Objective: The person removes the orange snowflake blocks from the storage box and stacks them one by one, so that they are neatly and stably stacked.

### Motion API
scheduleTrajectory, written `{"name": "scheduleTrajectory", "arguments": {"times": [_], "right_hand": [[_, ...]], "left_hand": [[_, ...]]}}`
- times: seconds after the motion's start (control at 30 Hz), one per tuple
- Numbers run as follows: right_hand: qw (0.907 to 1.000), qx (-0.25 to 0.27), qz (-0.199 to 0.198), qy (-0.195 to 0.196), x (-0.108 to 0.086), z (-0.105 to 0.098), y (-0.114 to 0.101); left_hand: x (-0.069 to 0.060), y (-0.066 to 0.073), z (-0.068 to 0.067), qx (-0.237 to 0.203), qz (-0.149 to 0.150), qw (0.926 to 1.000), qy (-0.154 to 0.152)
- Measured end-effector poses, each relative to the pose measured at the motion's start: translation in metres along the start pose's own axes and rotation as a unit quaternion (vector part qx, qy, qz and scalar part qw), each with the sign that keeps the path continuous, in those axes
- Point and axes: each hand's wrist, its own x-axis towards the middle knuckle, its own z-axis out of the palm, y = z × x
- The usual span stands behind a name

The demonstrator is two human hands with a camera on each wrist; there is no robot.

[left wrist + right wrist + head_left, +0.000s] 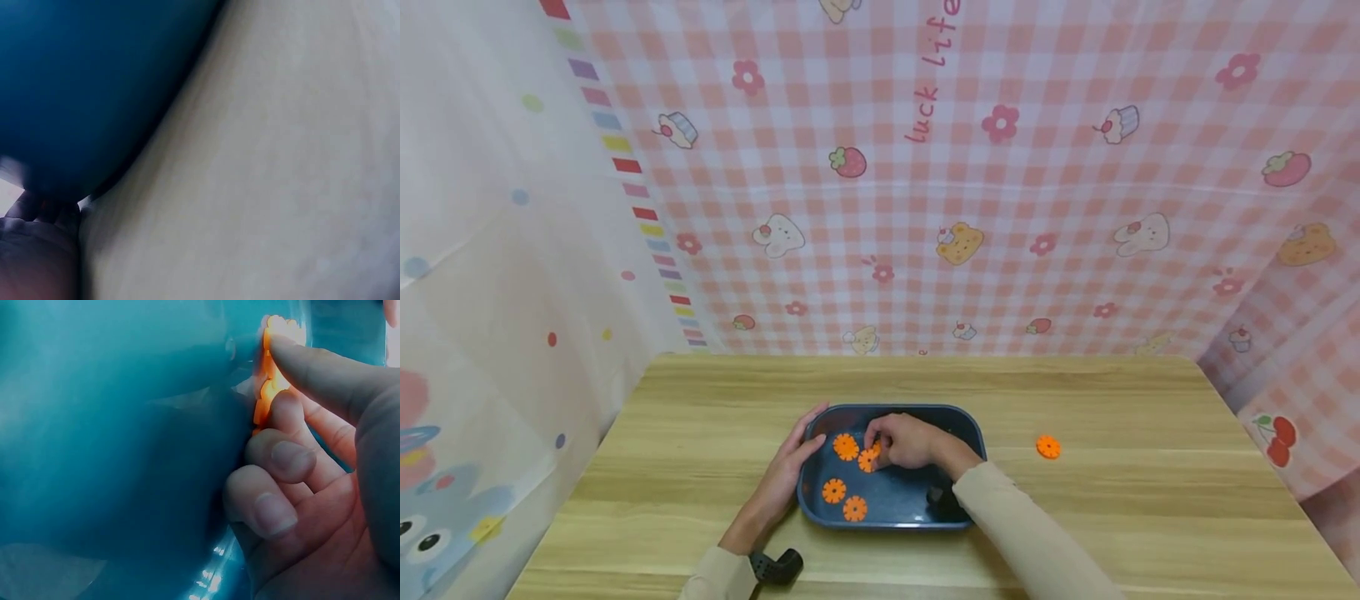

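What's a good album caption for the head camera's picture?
Left hand gripping a dark blue tray, right hand handling orange discs inside it, another orange disc apart on the wooden table.

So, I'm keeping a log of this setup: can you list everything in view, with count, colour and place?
Rounded rectangular tray: one, dark blue, on the table
Notched discs: at least four, orange, left half of the tray; exact count unclear, partly covered
Loose notched disc: one, orange, on the table right of the tray
Wood-grain table: one, light brown, under the tray
Checked cloth: pink and white, printed, behind the table
Dotted cloth: white with coloured spots, left side
Wrist devices: two, black, one at each wrist
Sleeves: two, beige, on the forearms
Left hand: one, bare, holding the tray's left end
Right hand: one, bare, inside the tray, pinching at least one disc
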Motion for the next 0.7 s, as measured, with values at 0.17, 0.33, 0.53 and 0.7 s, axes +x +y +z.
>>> {"name": "scheduleTrajectory", "arguments": {"times": [0.17, 0.33, 0.53, 0.7], "right_hand": [[1.0000, 0.006, 0.000, -0.005, -0.0010, 0.0000, -0.0004], [0.9999, 0.005, 0.000, -0.009, -0.0014, 0.0001, -0.0018], [0.9999, 0.002, -0.005, -0.011, -0.0031, -0.0005, -0.0032], [0.9998, 0.002, -0.014, -0.017, -0.0043, -0.0019, -0.0043]], "left_hand": [[0.0003, -0.0009, -0.0004, 0.001, 0.004, 1.0000, 0.001], [0.0000, -0.0017, -0.0010, 0.005, 0.006, 1.0000, 0.001], [0.0010, -0.0025, -0.0013, 0.005, 0.004, 1.0000, -0.001], [0.0021, -0.0027, -0.0014, 0.007, 0.005, 1.0000, 0.000]]}}
